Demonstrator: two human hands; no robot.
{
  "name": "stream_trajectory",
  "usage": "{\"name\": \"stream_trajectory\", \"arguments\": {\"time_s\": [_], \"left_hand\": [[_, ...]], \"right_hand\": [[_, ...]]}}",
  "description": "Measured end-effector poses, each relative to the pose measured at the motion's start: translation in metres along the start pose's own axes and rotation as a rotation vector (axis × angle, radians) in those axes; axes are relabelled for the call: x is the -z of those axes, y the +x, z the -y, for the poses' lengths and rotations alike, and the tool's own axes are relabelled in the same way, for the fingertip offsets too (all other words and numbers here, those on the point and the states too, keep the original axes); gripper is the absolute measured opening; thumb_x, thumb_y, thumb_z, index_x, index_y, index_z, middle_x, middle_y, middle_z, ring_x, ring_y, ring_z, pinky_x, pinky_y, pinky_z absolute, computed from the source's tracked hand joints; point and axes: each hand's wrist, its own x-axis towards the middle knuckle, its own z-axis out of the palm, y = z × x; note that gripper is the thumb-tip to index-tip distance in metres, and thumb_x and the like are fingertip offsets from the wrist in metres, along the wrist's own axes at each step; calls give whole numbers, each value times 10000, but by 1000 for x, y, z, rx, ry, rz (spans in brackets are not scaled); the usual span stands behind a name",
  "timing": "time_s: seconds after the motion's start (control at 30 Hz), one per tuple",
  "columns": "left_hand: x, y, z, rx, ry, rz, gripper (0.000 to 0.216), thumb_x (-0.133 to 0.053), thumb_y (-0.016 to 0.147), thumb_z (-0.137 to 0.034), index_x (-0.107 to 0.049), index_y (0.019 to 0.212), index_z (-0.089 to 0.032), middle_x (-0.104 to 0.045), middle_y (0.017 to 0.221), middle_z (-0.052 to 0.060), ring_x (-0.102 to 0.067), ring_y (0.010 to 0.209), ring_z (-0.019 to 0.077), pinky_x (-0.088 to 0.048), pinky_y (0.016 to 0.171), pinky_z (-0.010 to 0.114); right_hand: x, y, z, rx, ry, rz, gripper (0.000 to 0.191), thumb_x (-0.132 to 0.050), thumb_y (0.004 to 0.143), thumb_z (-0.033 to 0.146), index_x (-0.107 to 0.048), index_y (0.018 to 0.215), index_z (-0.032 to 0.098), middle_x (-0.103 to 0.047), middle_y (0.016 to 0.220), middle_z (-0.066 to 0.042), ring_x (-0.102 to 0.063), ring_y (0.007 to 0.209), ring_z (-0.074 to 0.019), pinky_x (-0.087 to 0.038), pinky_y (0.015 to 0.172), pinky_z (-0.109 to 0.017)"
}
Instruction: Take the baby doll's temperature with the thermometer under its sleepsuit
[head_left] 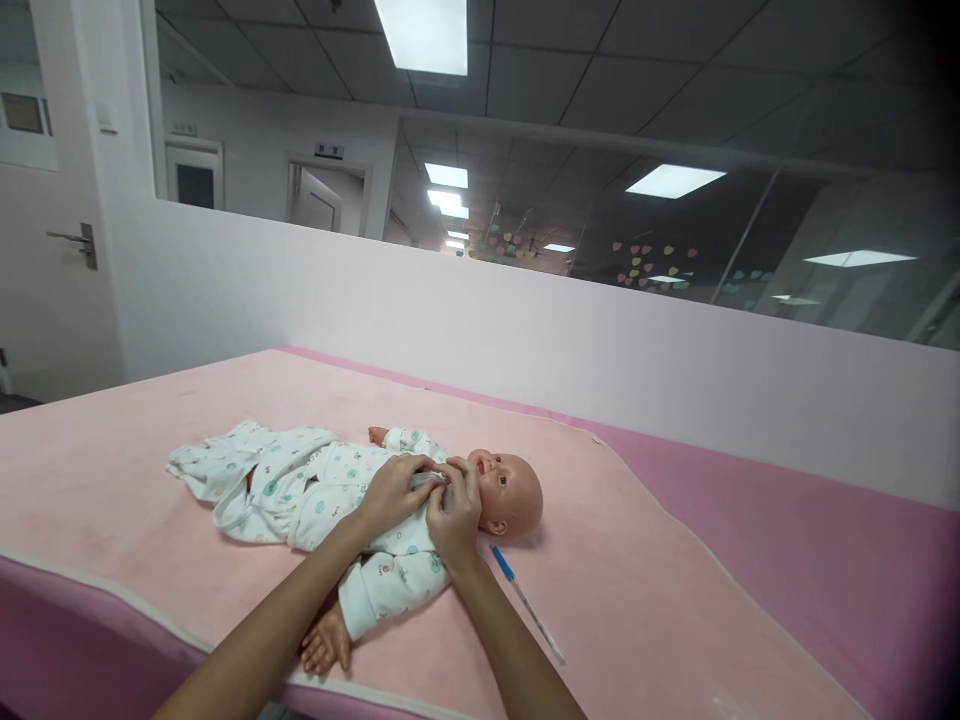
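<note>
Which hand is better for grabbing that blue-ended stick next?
Probably the right hand: it is nearer the blue-ended stick, which lies beside the right forearm, near the doll's head. The left hand is over the doll's chest, farther away.

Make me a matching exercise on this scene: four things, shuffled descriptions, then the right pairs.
Things
1. Baby doll
2. Printed outfit
3. Blue-ended stick
4. Left hand and right hand

Descriptions
A. Lying beside the right forearm
B. Close together at the doll's upper chest
C. Lying face up, head toward the picture's right
D. White with small patterned motifs, some green

Pairs
1-C, 2-D, 3-A, 4-B
</note>
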Motion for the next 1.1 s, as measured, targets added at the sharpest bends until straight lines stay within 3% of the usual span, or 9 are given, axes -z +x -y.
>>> {"name": "stream_trajectory", "arguments": {"time_s": [0.2, 0.4, 0.53, 0.67, 0.83, 1.1], "left_hand": [[10, -8, 1, -151, 271, -82, 120, -478, 798, -244, -574, 838, -185, -598, 787, 44, -516, 767, 189, -392, 701, 323], [28, -15, 15, -101, 291, -153, 114, -465, 762, -201, -578, 753, -191, -583, 785, 38, -510, 760, 181, -392, 706, 320], [29, -18, 15, -104, 242, -122, 128, -444, 714, -128, -544, 766, -188, -570, 797, 33, -511, 786, 182, -398, 727, 315], [28, -18, 14, -90, 207, -102, 130, -424, 711, -122, -520, 770, -188, -560, 775, 30, -510, 758, 175, -402, 719, 309], [28, -17, 13, -66, 200, -105, 99, -432, 727, -141, -510, 761, -192, -572, 781, 28, -524, 769, 174, -408, 719, 301], [28, -20, 17, 25, 211, -84, 96, -481, 770, -235, -573, 760, -209, -641, 725, 2, -575, 687, 154, -415, 655, 269]], "right_hand": [[0, 0, -1, 71, -13, -17, 309, -397, 731, 24, -571, 916, 199, -504, 986, -79, -515, 952, -187, -487, 804, -349], [2, 3, -1, 2, -6, -90, 325, -369, 736, 12, -576, 905, 196, -502, 1007, -85, -534, 899, -174, -490, 721, -319], [4, 4, 1, 48, -5, 48, 356, -359, 741, 21, -567, 977, 189, -560, 945, -70, -525, 903, -178, -459, 773, -337], [5, 6, 6, 95, -91, 216, 255, -443, 767, 102, -580, 966, 184, -600, 896, -52, -516, 861, -183, -409, 794, -354], [4, 6, 9, 108, -170, 246, 99, -510, 782, 167, -598, 812, 199, -593, 780, -26, -501, 791, -170, -364, 759, -330], [4, 4, 11, 96, -198, 271, 96, -488, 813, 166, -553, 748, 193, -574, 727, -11, -487, 738, -153, -324, 732, -309]]}}
